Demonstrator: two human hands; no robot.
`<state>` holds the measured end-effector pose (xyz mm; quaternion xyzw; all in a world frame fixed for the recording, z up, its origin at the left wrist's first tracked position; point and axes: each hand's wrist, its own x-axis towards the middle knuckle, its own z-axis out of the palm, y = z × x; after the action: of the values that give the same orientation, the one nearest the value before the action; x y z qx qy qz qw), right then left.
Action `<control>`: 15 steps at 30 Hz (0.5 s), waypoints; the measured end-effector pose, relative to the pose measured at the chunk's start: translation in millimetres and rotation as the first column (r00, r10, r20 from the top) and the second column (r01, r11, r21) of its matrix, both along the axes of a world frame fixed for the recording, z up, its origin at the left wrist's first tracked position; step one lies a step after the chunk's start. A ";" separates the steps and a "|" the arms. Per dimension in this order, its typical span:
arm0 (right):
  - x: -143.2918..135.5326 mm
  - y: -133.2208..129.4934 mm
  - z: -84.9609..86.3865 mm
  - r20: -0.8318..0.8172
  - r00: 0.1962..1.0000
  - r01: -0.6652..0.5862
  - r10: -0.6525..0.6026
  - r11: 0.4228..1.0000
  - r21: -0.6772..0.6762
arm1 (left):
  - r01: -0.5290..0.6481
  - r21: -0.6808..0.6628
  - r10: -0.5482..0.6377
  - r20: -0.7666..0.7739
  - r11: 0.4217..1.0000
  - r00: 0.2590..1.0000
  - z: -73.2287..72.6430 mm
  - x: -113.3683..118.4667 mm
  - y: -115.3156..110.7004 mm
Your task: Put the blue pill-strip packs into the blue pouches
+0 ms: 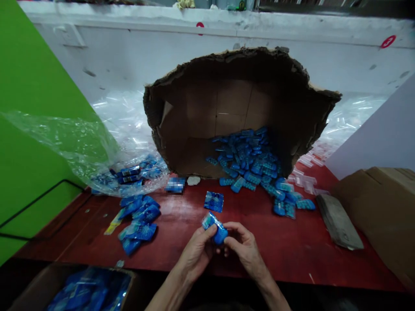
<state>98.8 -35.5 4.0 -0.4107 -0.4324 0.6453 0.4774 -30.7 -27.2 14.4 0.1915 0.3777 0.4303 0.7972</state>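
Bare forearms (171, 289) slant up from the bottom edge over a smooth red table (298, 250). Above its near part, the left hand (197, 250) pinches a glossy blue pack (221, 233) with clear film, thumb pressed on its face; the right hand (244, 246) has thumb and forefinger bent against its right edge, but I cannot tell whether they pinch it. Just beyond lies a flat, square sachet (214, 201). Behind, a brown carton (201, 99) with a ragged, torn rim opens forward, small rounded packets (256, 164) heaped inside and across its lip. Crinkled pouches (142, 216) lie left, near thin, wrinkled sheeting (87, 142).
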 end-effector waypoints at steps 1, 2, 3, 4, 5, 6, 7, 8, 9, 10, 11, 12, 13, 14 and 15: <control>1.5 -0.2 1.6 0.007 1.000 -0.003 0.003 1.000 0.013 | 0.002 -0.009 -0.002 -0.023 1.000 1.000 -0.8 -0.7 -0.1; 2.7 -0.5 3.5 0.023 1.000 -0.006 0.005 1.000 0.030 | 0.000 -0.022 -0.001 -0.050 1.000 0.999 -1.5 -1.0 -0.2; 3.3 -0.9 5.0 0.043 0.999 -0.007 0.005 0.999 0.046 | -0.009 -0.034 0.006 -0.075 0.999 0.997 -2.2 -1.0 -0.2; 3.2 -1.5 6.0 0.060 0.998 -0.006 0.002 0.998 0.055 | -0.022 -0.040 0.018 -0.098 0.999 0.995 -3.0 -0.4 -0.2; 2.4 -2.1 6.0 0.069 0.998 0.004 -0.008 0.998 0.055 | -0.035 -0.041 0.030 -0.118 0.999 0.993 -3.8 0.7 0.0; 1.0 -2.7 5.0 0.072 0.997 0.021 -0.024 0.999 0.041 | -0.055 -0.031 0.050 -0.136 0.998 0.989 -4.6 2.1 0.2; -0.8 -3.3 3.2 0.073 0.996 0.040 -0.041 0.999 0.017 | -0.081 -0.016 0.078 -0.153 0.997 0.985 -5.3 3.7 0.6; -2.8 -3.6 0.9 0.072 0.996 0.057 -0.056 0.998 -0.016 | -0.111 -0.003 0.109 -0.170 0.994 0.979 -5.6 5.3 1.1; -4.7 -3.8 -1.5 0.072 0.995 0.072 -0.069 0.996 -0.047 | -0.139 0.003 0.137 -0.186 0.990 0.973 -5.6 6.5 1.8; -6.2 -3.6 -3.6 0.073 0.994 0.087 -0.082 0.994 -0.066 | -0.158 0.005 0.156 -0.194 0.987 0.968 -5.2 7.1 2.6; -7.1 -3.1 -5.3 0.075 0.992 0.104 -0.099 0.992 -0.072 | -0.165 0.002 0.163 -0.191 0.986 0.968 -4.3 7.0 3.5; -7.5 -2.3 -6.3 0.072 0.991 0.121 -0.116 0.990 -0.071 | -0.157 -0.002 0.154 -0.177 0.988 0.972 -3.2 6.2 4.5; -7.3 -1.4 -6.8 0.060 0.989 0.138 -0.134 0.988 -0.068 | -0.130 -0.007 0.127 -0.155 0.992 0.980 -2.1 4.8 5.6; -6.9 -0.5 -7.0 0.042 0.988 0.153 -0.150 0.986 -0.070 | -0.098 -0.008 0.096 -0.129 0.995 0.987 -1.3 3.1 6.7; -6.3 0.3 -7.0 0.022 0.987 0.162 -0.160 0.984 -0.077 | -0.067 -0.003 0.066 -0.104 0.998 0.992 -1.2 1.4 7.6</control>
<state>92.6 -35.2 -3.0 -0.4678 -0.3758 0.6180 0.5081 -29.3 -19.6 13.3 0.1984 0.4263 0.4447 0.7623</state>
